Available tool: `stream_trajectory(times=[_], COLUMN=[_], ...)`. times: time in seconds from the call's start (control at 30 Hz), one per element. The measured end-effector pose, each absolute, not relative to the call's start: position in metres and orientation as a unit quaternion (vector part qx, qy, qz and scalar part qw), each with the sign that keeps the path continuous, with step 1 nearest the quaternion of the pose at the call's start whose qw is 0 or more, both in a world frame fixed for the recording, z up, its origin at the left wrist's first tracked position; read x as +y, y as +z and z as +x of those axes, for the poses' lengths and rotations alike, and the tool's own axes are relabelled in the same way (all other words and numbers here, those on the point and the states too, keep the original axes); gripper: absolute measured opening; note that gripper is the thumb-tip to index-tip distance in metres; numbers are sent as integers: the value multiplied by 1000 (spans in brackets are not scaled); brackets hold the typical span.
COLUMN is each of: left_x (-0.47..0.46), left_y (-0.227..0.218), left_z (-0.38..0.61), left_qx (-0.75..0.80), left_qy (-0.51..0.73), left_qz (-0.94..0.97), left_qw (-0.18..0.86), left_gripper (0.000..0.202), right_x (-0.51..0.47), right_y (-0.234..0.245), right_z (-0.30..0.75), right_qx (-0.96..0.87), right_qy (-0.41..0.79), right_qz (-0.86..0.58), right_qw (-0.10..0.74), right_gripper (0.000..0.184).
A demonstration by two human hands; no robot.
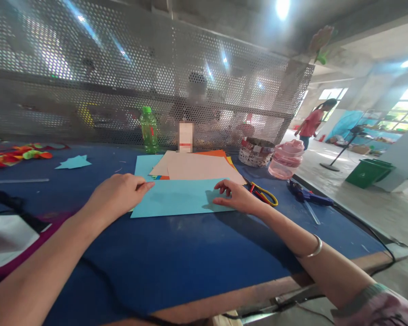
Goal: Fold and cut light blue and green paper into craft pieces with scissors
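Observation:
A light blue sheet of paper [183, 197] lies on the blue tabletop in front of me. My left hand [124, 192] is closed in a pinch at the sheet's upper left edge. Over its right part, my right hand [236, 194] is open with curled fingers apart, casting a shadow on the paper. Behind the sheet rests a stack of coloured paper, with a pale pink sheet [204, 166] on top and orange and blue ones partly covered. Scissors with yellow handles [267, 194] lie just beyond my right hand, their blades mostly hidden.
A green bottle [149, 130], a woven basket [256, 151] and a pink water jug [286, 158] stand along the back. At right lies a blue glue gun [309, 194] with a cord. Blue paper cutouts [74, 162] are at left. A perforated metal screen [122, 90] rises behind; a person [314, 122] walks beyond.

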State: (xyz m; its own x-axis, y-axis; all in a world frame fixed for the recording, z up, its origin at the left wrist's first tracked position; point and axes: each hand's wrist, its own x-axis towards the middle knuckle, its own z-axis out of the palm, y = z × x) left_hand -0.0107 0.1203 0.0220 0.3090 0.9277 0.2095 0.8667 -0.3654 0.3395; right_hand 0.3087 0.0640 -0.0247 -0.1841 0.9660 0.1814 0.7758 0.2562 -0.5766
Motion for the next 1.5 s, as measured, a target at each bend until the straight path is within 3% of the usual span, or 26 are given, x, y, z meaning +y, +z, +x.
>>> stream_trajectory(times=[0.1, 0.23, 0.53, 0.63, 0.7, 0.83, 1.0, 1.5], left_x=[128, 140, 142, 139, 137, 133, 127, 126], left_y=[12, -6, -3, 3, 6, 16, 28, 31], left_z=[-16, -20, -12, -10, -10, -14, -15, -14], left_qx=[570, 557, 588, 593, 597, 571, 561, 524], left_qy=[109, 91, 141, 179, 235, 343, 390, 374], left_qz=[814, 825, 788, 772, 744, 637, 541, 554], left_qw=[8, 26, 118, 146, 189, 387, 491, 528], left_gripper=[43, 66, 82, 75, 62, 40, 32, 23], right_x=[68, 73, 81, 83, 84, 79, 64, 64], right_y=[-24, -27, -37, -38, -36, -25, -12, -15], right_z=[314, 326, 340, 342, 342, 337, 324, 320], right_qx=[-718, -659, -638, -642, -643, -606, -521, -474], right_qy=[107, 41, 147, 167, 198, 333, 497, 527], right_qz=[-623, -703, -708, -692, -671, -586, -513, -498], right_qw=[291, 264, 264, 284, 312, 423, 467, 500], right_gripper=[46, 56, 85, 82, 70, 38, 40, 38])
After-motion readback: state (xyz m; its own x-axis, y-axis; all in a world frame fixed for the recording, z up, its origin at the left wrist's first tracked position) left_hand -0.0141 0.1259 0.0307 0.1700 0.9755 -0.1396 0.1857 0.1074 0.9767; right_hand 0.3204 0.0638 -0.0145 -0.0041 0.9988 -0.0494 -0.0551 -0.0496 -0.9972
